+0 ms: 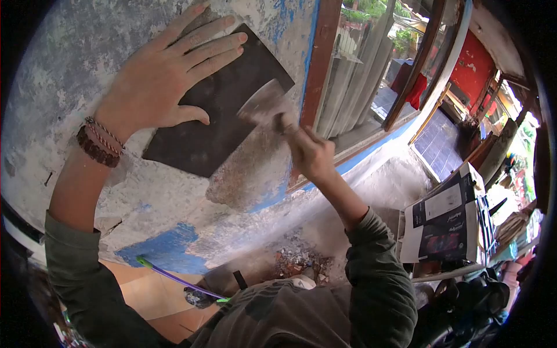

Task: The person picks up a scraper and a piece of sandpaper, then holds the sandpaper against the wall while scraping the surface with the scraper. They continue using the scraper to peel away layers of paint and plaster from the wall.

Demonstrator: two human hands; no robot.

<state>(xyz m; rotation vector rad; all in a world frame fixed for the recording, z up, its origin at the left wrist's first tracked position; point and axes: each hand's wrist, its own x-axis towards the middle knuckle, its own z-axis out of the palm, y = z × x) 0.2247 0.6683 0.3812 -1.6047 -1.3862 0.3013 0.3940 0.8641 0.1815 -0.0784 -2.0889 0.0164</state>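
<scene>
My left hand (pixel 156 87) lies flat with fingers spread on a dark rectangular sheet (pixel 223 124), pressing it to the peeling wall (pixel 58 98). The sheet sits at a tilt. In my right hand (pixel 313 153) is a putty knife (pixel 264 105), gripped by its handle. Its wide blade is smeared by motion and overlaps the sheet's lower right edge. Below that edge, a rough brownish patch (pixel 243 174) shows on the wall, among white and blue paint.
A wood-framed window (pixel 360 87) stands right of the sheet. A nail (pixel 48 178) sticks out of the wall at left. Rubble (pixel 301 258) lies at the wall's foot. A printed box (pixel 444 220) stands at right, and a purple-green stick (pixel 180 281) is lower left.
</scene>
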